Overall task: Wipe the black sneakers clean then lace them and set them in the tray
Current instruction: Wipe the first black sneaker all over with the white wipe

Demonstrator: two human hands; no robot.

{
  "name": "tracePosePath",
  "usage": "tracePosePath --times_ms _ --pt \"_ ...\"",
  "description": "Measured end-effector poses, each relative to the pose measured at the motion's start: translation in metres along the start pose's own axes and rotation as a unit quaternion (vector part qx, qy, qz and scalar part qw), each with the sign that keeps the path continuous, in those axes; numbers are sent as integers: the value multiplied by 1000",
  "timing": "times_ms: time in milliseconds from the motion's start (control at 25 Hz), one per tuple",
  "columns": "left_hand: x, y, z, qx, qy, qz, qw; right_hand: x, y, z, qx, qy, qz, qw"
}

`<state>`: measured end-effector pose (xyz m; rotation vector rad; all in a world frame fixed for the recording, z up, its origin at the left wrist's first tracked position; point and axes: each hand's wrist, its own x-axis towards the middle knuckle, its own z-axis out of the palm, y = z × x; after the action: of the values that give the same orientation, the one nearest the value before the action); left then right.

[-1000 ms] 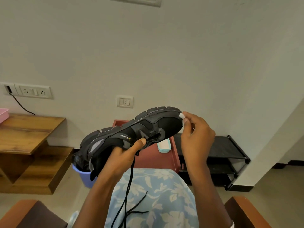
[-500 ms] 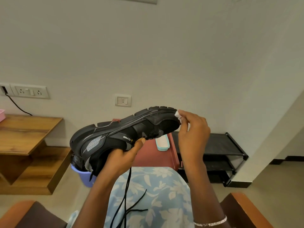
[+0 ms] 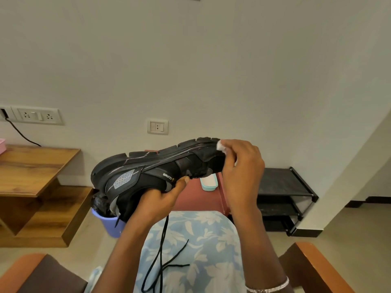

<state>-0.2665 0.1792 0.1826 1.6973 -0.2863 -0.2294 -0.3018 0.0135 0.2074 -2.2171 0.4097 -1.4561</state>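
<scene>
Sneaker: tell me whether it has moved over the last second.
Yes. Against the wall socket, the sneaker has shifted slightly left, and its heel end has risen, so it lies flatter.

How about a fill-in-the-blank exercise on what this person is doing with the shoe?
1. The left hand grips the black sneaker with its sole facing ____.
2. The right hand pinches a white wipe against the sneaker's ____ end.
3. The loose lace dangling from the sneaker is coloured ____.
Missing words: up; toe; black.
</scene>
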Motion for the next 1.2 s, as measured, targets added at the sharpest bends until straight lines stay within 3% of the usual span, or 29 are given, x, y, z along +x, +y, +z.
tracePosePath --times_ms 120,360,440,680,960,1040,1200 --pt "0 1 2 8 -2 4 1000 2 12 -6 9 9 83 996" --pt "-3 5 9 120 20 -2 993 -17 -35 9 -10 -67 -71 995" --pt "-4 6 9 123 12 13 992 -14 -31 6 -11 -67 -74 995" --pt "-2 3 7 146 23 48 988 1 7 -11 1 -22 97 995" --pt "-3 4 15 186 4 43 982 -20 -41 5 -10 -55 -49 997" --pt "-3 4 13 153 11 42 987 -12 -21 -2 -12 -45 -24 999" --pt "-2 5 5 99 35 4 994 -1 22 -15 -13 -18 106 994"
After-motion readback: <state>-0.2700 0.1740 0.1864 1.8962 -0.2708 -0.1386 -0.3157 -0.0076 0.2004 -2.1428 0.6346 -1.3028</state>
